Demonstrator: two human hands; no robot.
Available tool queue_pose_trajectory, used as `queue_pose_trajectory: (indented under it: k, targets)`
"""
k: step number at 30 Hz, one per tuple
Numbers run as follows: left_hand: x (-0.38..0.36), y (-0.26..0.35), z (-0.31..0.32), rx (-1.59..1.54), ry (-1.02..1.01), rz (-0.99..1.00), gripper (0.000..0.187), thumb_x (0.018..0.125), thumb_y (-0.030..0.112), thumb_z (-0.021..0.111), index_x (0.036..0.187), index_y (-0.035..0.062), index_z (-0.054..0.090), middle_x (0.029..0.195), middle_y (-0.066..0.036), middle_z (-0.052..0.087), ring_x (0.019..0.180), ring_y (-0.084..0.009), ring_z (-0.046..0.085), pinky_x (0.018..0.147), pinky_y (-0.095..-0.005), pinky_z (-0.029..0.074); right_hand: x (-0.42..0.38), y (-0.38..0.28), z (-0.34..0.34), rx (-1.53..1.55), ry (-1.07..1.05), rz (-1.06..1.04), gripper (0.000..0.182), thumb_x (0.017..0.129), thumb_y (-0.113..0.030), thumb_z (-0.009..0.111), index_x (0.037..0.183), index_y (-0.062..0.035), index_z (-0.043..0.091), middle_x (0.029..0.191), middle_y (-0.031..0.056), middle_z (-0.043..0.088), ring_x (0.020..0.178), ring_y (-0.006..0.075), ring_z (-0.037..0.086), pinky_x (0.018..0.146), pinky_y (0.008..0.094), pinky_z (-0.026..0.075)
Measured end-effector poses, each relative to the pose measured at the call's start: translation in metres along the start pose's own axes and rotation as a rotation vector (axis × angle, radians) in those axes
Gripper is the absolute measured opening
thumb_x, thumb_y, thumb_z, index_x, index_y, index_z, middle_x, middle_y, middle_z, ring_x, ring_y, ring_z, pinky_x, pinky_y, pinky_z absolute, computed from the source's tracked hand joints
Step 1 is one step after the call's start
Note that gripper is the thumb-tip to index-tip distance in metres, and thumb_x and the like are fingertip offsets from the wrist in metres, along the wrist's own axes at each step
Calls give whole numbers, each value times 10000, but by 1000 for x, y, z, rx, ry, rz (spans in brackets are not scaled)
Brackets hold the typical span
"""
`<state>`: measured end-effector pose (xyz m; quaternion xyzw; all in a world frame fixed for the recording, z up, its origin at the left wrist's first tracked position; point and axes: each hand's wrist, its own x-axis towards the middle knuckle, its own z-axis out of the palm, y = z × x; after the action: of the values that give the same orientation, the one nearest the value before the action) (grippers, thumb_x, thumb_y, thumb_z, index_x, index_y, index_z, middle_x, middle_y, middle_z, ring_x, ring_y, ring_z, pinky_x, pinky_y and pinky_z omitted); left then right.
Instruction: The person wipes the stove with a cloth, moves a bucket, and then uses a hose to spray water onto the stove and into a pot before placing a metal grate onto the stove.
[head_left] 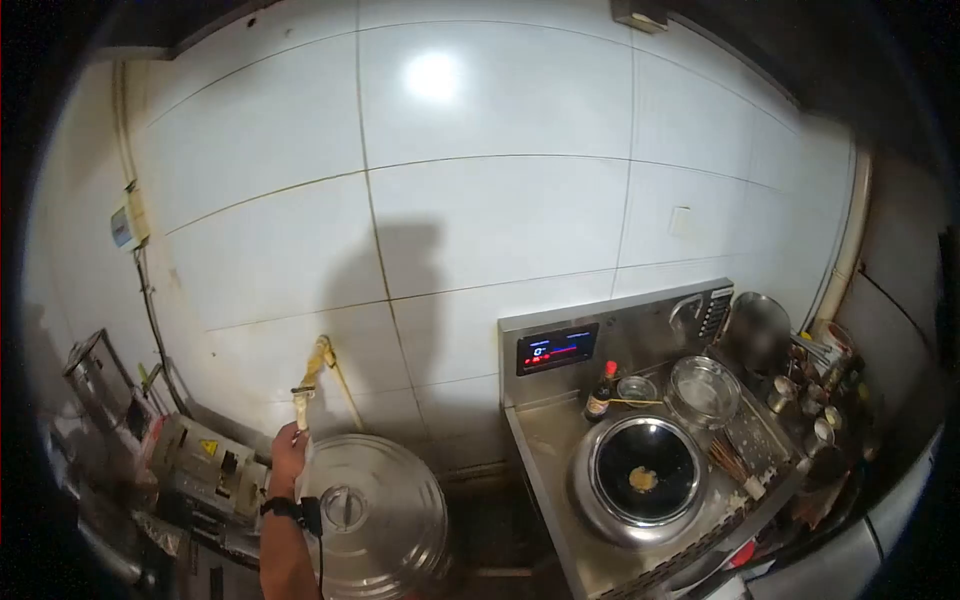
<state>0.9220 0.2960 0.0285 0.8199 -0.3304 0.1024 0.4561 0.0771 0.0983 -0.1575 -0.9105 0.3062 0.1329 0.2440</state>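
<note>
My left hand, with a dark watch on its wrist, reaches up from the bottom edge at the left. Its fingers close around the pale lower end of a wall tap, which has a metal lever across it. The tap joins a yellowed pipe on the tiled wall. Just right of the hand and lower lies a large round metal lid with a central handle. A black piece with a thin cord hangs by the wrist. My right hand is out of view.
At right stands a steel cooking station with a lit control panel, a round black wok, a red-capped bottle, a glass bowl and a bamboo brush. A metal machine with a warning sticker stands left.
</note>
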Motion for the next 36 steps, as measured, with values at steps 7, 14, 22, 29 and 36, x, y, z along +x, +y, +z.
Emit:
queue_pose_trajectory:
  k: [7,14,22,29,36]
  targets:
    - [-3,18,16,57,362,169,197,775,12,714,958,-2,642,1026,-160,653,928,-325,637,799,-384,512,0,-8,-7,8,47,-9,1142,739,-369,760,1513,27,20,1570,287,-54,1458,444,12,1165,429,239]
    - [-5,61,37,275,447,-216,234,858,78,681,1057,3,582,863,-156,620,751,-283,599,698,-389,487,8,-20,-16,-49,-13,73,1126,745,-398,754,1497,72,60,1562,309,23,1462,429,19,1192,407,165]
    - [-5,15,24,-146,134,-56,225,970,128,525,1102,-41,591,814,-112,632,773,-196,636,689,-337,474,6,-10,2,19,85,40,1091,773,-512,700,1507,43,114,1577,281,13,1466,419,35,1181,428,175]
    - [-2,37,40,330,363,-57,251,943,197,595,924,-52,621,730,-200,629,643,-359,596,612,-430,461,-2,-34,-30,256,92,106,1116,761,-412,743,1520,15,45,1580,268,31,1470,392,55,1166,399,224]
    - [-3,41,56,519,518,-112,294,933,259,620,836,-16,577,723,-204,620,656,-400,583,607,-468,457,4,-26,-18,206,84,166,1155,698,-226,794,1519,11,18,1584,253,28,1467,377,92,1148,362,277]
